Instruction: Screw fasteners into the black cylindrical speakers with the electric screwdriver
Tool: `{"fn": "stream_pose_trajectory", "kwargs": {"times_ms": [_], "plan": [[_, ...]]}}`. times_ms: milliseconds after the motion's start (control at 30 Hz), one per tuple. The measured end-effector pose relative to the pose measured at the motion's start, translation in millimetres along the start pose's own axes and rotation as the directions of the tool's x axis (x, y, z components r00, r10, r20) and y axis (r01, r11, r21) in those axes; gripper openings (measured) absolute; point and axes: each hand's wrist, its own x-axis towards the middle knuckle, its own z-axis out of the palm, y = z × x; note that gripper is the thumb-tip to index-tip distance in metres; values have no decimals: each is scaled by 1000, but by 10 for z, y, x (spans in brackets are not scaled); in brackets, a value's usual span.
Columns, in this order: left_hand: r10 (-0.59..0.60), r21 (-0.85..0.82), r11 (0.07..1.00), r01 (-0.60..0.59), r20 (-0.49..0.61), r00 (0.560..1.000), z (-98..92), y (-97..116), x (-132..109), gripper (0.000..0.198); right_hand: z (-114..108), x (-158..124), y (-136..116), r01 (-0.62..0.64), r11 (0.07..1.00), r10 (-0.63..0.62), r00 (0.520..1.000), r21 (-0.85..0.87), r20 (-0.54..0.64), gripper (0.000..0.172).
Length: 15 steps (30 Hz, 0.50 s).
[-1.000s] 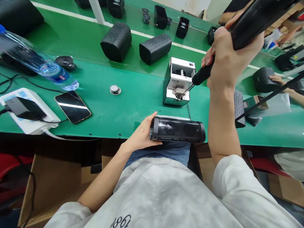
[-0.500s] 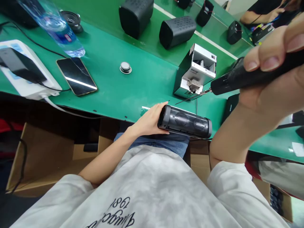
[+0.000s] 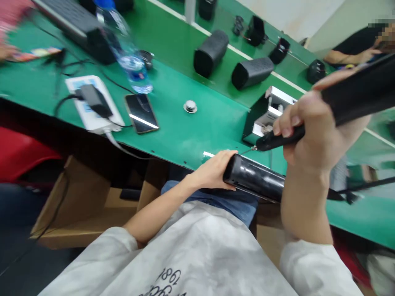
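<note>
My left hand (image 3: 214,172) grips the left end of a long black speaker housing (image 3: 254,176) at the table's front edge, above my lap. My right hand (image 3: 314,131) is wrapped round a black electric screwdriver (image 3: 354,94), tilted down to the left. Its thin bit ends just above the housing's upper left edge, near my left fingertips. Contact cannot be made out. Part of the housing's right end hides behind my right forearm. Behind the screwdriver stands a small silver and black screw feeder (image 3: 259,119), partly covered by my right hand.
On the green table (image 3: 173,139) are a phone (image 3: 142,114), a white power strip (image 3: 92,105), a water bottle (image 3: 132,65), a small round silver part (image 3: 190,106) and several black speakers (image 3: 211,53). A cardboard box (image 3: 77,197) sits below left. Other people work at far left and right.
The screwdriver has moved left and its bit has come closer to the housing. The housing has turned, so its perforated circles no longer show. The camera view has shifted left.
</note>
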Motion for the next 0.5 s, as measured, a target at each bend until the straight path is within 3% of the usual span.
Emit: {"fn": "stream_pose_trajectory", "kwargs": {"times_ms": [67, 133, 333, 500], "plan": [[7, -33, 999, -7, 16, 1000, -14, 9, 13, 127, -3, -78, 81, -82, 996, 81, 997, -25, -12, 20], [1, -49, 999, 0, 33, 999, -31, 12, 21, 125, -34, -116, 92, -72, 997, 71, 997, -28, -32, 18], [-36, -74, 996, 39, 48, 998, -57, 34, 25, 125, -84, -128, -146, -124, 984, 126, 992, -127, 8, 21], [-29, -84, 996, 34, 57, 998, -73, 21, 39, 123, -44, -116, -193, -139, 969, 155, 986, -206, 66, 26]]}}
